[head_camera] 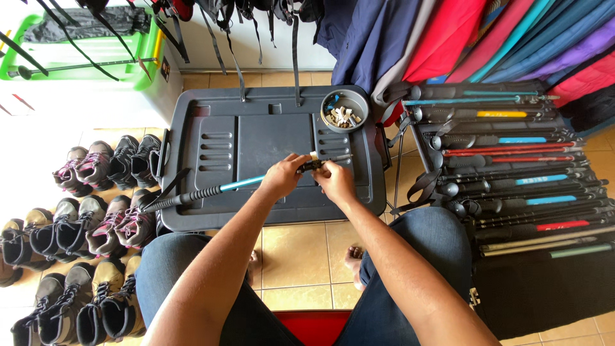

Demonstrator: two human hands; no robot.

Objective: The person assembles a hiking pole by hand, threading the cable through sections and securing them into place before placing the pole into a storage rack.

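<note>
A trekking pole (211, 189) with a black grip and a blue shaft lies across a dark grey plastic bin lid (256, 138), its handle end hanging off the lid's left edge. My left hand (284, 175) grips the pole near its black locking part. My right hand (334, 180) pinches the thin end of the pole just to the right of the left hand. A small pale piece shows between the fingers. Both forearms reach forward over my knees.
A round grey bowl (344, 109) of small pale parts sits on the lid's far right corner. A rack of several trekking poles (506, 160) stands at right under hanging jackets (461, 38). Rows of hiking boots (83, 218) line the floor at left. A green bin (83, 45) is at the back left.
</note>
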